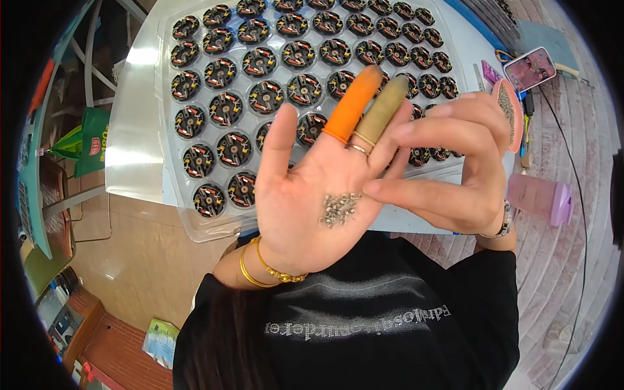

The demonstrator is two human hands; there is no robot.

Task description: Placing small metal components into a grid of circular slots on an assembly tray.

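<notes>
My left hand [309, 214] is held palm up over the near edge of a clear plastic tray [211, 232], its fingers stretched out. An orange finger cot and an olive one cover two of its fingers. A small heap of tiny silvery metal pieces [339, 209] rests in the palm. From the right, my right hand [465, 162] reaches over with bent fingers. Its thumb tip is at the palm's edge beside the heap, apart from the index fingertip, and nothing shows between them. Rows of round black parts [266, 97] with red and yellow components fill the tray; both hands hide some.
Right of the tray lie a pink dish [517, 135] of small metal pieces, a lit phone [530, 69] and a purple-lidded container [539, 198]. A dark cable [572, 156] runs down the right side. A green bag [91, 142] hangs at the left.
</notes>
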